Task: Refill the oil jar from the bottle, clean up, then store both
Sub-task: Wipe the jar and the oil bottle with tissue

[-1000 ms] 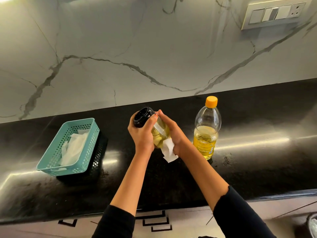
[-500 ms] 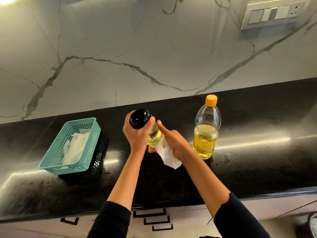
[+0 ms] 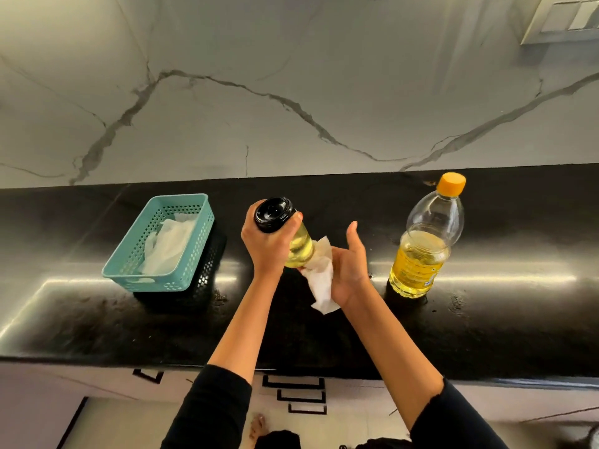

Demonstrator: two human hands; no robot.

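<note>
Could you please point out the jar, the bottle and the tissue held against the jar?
jar (image 3: pixel 299 251), head view, on its oil-filled glass body.
bottle (image 3: pixel 416 270), head view, on its yellow label.
tissue (image 3: pixel 322 285), head view, on its hanging lower part.

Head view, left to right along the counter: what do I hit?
teal basket → oil jar, gripped by the left hand → tissue, held by the right hand → oil bottle
</note>
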